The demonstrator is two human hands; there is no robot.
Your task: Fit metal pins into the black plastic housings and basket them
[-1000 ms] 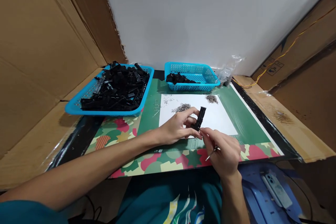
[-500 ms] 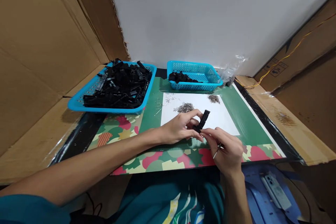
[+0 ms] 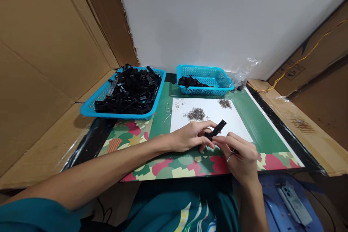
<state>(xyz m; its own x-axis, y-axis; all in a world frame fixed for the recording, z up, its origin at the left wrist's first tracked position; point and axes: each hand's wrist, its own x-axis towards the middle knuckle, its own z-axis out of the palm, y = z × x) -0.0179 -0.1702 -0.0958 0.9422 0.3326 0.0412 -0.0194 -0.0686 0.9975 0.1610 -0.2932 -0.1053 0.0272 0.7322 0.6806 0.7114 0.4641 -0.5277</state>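
Between the thumb and fingers of my left hand (image 3: 190,137) is a black plastic part (image 3: 217,129), its long end tilted up to the right. My right hand (image 3: 240,154) touches the near end of that part with its fingertips, and a thin metal tool (image 3: 230,155) is held in its curled fingers. Just behind the hands lies a white sheet (image 3: 182,123) bearing a pile of small metal pieces (image 3: 196,114) and a smaller pile (image 3: 225,103) at its back right. Whatever tiny piece my right fingertips may pinch is hidden.
A large blue basket (image 3: 88,110) full of black parts stands at the left. Behind the sheet is a smaller blue basket (image 3: 203,69) with black pieces, beside a clear plastic bag (image 3: 241,76). A phone (image 3: 295,203) lies on a blue stool at the lower right.
The black part has tipped from nearly upright to a lower slant toward the right. The camera view has shifted slightly, and both hands remain together at the part.
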